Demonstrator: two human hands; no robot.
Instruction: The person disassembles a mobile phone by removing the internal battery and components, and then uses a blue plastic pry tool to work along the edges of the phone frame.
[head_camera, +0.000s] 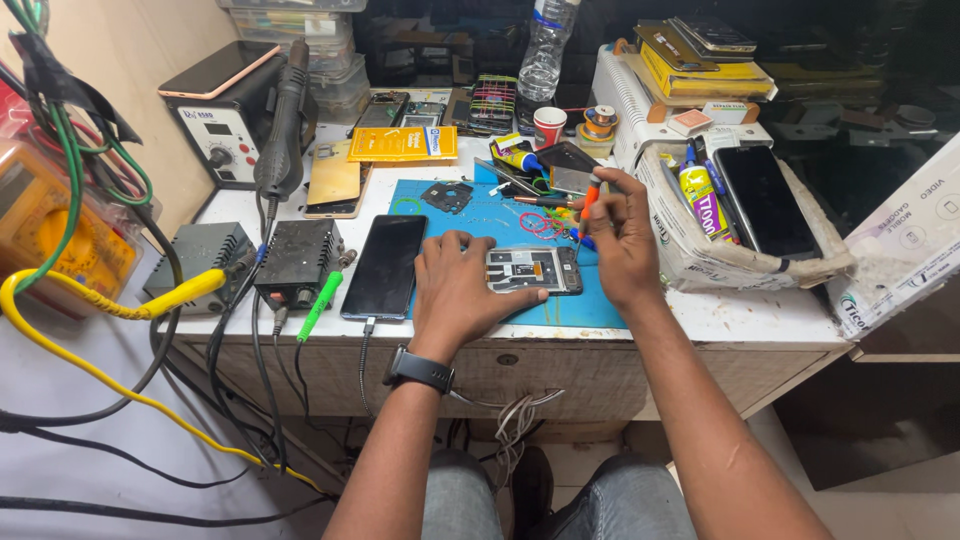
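Two hands meet over the opened phone frame (534, 270), which lies flat on the blue mat (470, 215) with its long axis running left to right across the counter (760, 320). From the left, a dark phone (384, 265) rests just beside the left hand (462, 290), whose spread fingers press down on the frame's left end. The right hand (622, 240), at the frame's right end, is clenched on an orange-handled screwdriver (588, 205), tip down near that end. Further right, a torn cardboard box (700, 262) holds glue tubes and another dark phone.
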